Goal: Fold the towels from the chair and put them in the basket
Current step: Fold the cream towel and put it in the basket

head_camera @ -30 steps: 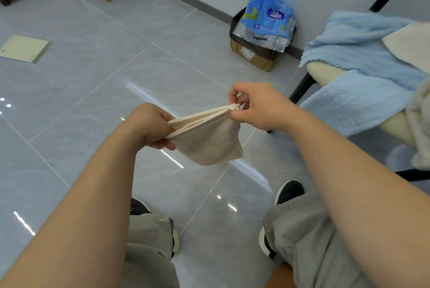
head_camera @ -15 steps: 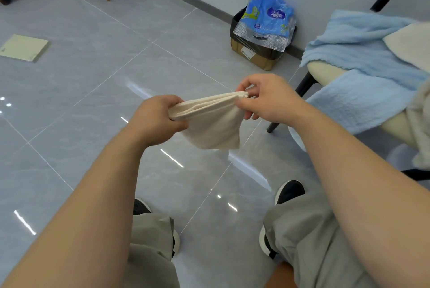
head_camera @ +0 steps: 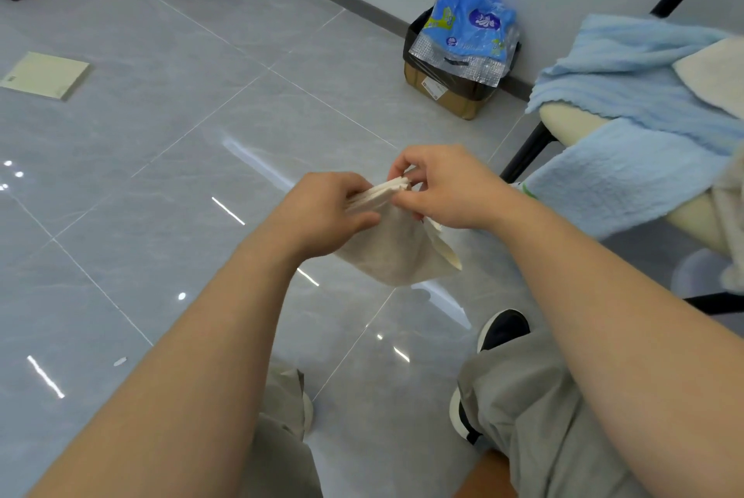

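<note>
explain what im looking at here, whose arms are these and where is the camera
No machine here: these are a person's two bare arms, filmed by one camera worn on the head, looking down. The left hand and right hand both grip the top edge of a folded cream towel, held in the air above the tiled floor. On the right, a chair carries a blue towel. By the wall stands a cardboard box with a blue plastic pack on top. No basket is in view.

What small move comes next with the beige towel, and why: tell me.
Probably take the whole fold into the left hand: it and the right hand pinch the stacked top edge of the beige towel close together, the rest hanging below.
</note>
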